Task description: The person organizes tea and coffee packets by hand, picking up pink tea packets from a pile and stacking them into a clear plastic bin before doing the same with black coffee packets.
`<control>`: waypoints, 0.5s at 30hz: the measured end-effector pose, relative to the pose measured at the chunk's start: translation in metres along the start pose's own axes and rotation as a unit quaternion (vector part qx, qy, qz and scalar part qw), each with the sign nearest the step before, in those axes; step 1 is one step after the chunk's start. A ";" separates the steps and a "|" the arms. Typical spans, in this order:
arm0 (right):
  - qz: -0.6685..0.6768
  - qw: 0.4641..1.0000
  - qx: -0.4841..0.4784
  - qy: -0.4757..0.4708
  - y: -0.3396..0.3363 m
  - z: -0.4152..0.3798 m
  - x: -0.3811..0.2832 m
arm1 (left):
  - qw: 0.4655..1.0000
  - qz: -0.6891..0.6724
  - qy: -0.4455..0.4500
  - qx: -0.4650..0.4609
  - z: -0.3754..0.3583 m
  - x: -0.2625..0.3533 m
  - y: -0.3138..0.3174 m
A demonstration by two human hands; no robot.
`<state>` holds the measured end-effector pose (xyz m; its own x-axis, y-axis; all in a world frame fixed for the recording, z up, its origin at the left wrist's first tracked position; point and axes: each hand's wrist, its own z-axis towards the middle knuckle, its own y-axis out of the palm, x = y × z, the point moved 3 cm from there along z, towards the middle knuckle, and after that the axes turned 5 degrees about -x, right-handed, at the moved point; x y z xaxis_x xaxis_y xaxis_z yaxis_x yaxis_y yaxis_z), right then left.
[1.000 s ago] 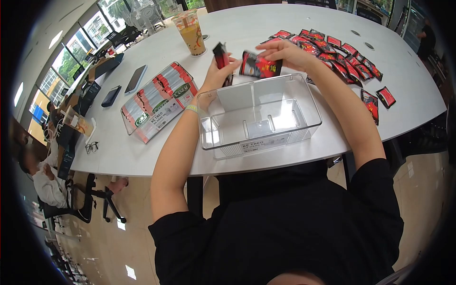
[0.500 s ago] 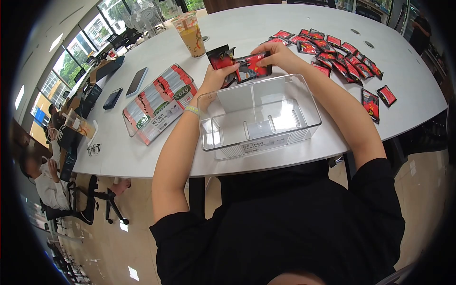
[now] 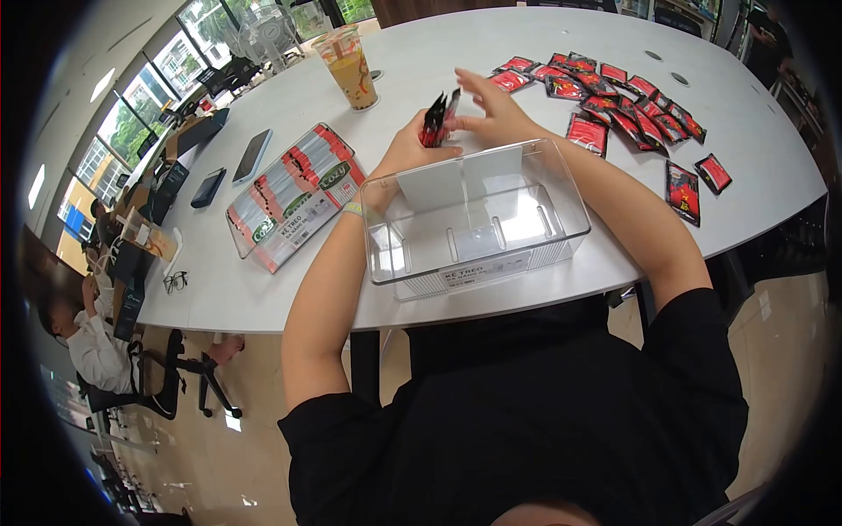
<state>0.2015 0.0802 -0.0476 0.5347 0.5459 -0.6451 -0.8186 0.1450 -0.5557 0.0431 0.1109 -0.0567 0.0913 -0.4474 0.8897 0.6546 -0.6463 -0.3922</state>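
Observation:
My left hand is wrapped round a small stack of red and black sachets, seen nearly edge-on beyond the box. Beside it, my right hand has its fingers spread, the thumb right at the sachets' edge. Between my forearms stands a clear plastic box with a printed label on its front and nothing inside. Several more red and black sachets lie scattered to the right of my right hand.
Left of my arm sits a second clear box packed with white and red packets. A cup of orange drink, two phones and eyeglasses rest on the white table. A person sits at the far left.
The sachets, spread flat between both hands before, now stand gathered edge-on in my left hand. My right hand has loosened and its fingers have spread.

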 end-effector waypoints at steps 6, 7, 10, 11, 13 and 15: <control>0.061 0.993 -0.095 -0.046 0.011 -0.006 -0.015 | 0.988 0.118 0.098 0.021 0.001 -0.004 -0.001; 0.060 0.992 -0.099 -0.048 0.013 -0.003 -0.014 | 0.988 0.118 0.098 0.025 0.003 -0.009 -0.003; 0.042 0.991 -0.083 -0.095 0.014 0.007 -0.017 | 0.910 0.338 0.216 0.102 0.003 -0.009 -0.006; 0.033 0.992 -0.072 -0.096 0.012 0.008 -0.021 | 0.931 0.301 0.151 0.139 0.001 -0.009 -0.006; 0.025 0.993 -0.061 -0.098 0.008 0.010 -0.028 | 0.945 0.262 0.084 0.175 -0.001 -0.005 -0.007; 0.076 0.994 -0.060 -0.047 0.003 0.007 -0.040 | 0.977 0.088 0.076 0.179 0.002 -0.005 -0.010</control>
<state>0.1761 0.0646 -0.0191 0.3810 0.6293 -0.6774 -0.8540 -0.0411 -0.5186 0.0375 0.1208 -0.0571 0.1308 -0.6358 0.7607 0.8620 -0.3062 -0.4041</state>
